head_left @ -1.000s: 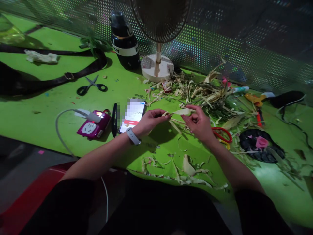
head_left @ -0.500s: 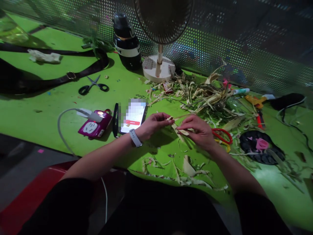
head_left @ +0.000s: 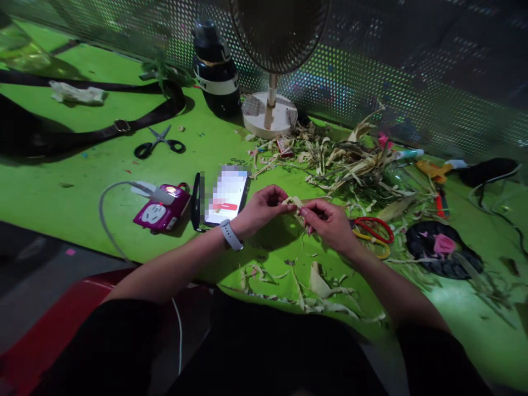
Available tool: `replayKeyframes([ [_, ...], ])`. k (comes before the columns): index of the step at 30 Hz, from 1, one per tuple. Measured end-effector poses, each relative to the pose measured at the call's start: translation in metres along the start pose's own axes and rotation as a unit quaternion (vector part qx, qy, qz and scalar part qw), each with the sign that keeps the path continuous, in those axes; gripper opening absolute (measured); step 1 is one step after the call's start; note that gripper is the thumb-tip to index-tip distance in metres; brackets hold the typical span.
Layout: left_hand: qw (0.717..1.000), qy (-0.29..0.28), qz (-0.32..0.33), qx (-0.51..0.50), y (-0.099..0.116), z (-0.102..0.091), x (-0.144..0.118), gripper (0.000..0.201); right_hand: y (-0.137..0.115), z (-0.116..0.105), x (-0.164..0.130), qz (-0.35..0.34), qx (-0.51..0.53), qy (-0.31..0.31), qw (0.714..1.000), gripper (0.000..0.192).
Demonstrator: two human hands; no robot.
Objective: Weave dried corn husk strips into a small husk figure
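Between both hands is a pale yellow strip of dried corn husk (head_left: 293,202), bent into a small loop at its top. My left hand (head_left: 268,204) pinches it from the left, thumb against fingertips. From the right, my right hand (head_left: 328,221) pinches the same strip, its fingertips close to the left thumb. Part of the strip is hidden behind the fingers. Just right of my right wrist lie scissors with red and yellow handles (head_left: 376,228). Loose husk scraps (head_left: 319,280) lie on the green table below the hands.
A phone (head_left: 226,192) stands left of my left hand, beside a purple power socket (head_left: 163,209) with a cable. Behind lie black scissors (head_left: 159,143), a bottle (head_left: 216,82), a fan (head_left: 270,113) and a husk heap (head_left: 350,159). A black tray (head_left: 416,253) and glue gun (head_left: 433,170) are right.
The husk strip, which hung down long between the hands, is now folded into a loop. My right hand has moved left and closed in on my left fingertips.
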State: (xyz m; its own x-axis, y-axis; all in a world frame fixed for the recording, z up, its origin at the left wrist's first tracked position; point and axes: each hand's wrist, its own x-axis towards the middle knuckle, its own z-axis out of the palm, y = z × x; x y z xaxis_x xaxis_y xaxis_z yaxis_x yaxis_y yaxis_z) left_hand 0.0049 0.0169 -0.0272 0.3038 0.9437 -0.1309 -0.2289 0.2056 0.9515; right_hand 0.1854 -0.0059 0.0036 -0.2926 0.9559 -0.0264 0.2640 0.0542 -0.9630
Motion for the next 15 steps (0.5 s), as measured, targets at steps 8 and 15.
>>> replayKeyframes([
  [8, 0.993, -0.003, 0.04, 0.11, -0.0012, 0.0011, -0.0036, 0.03, 0.0015, -0.0013, 0.0022, 0.033, -0.085, -0.019, 0.996, 0.015],
  [15, 0.983, -0.026, 0.083, 0.163, -0.0007, 0.0019, -0.0052, 0.026, -0.0011, -0.0024, 0.0038, 0.03, -0.097, -0.035, 0.994, 0.015],
])
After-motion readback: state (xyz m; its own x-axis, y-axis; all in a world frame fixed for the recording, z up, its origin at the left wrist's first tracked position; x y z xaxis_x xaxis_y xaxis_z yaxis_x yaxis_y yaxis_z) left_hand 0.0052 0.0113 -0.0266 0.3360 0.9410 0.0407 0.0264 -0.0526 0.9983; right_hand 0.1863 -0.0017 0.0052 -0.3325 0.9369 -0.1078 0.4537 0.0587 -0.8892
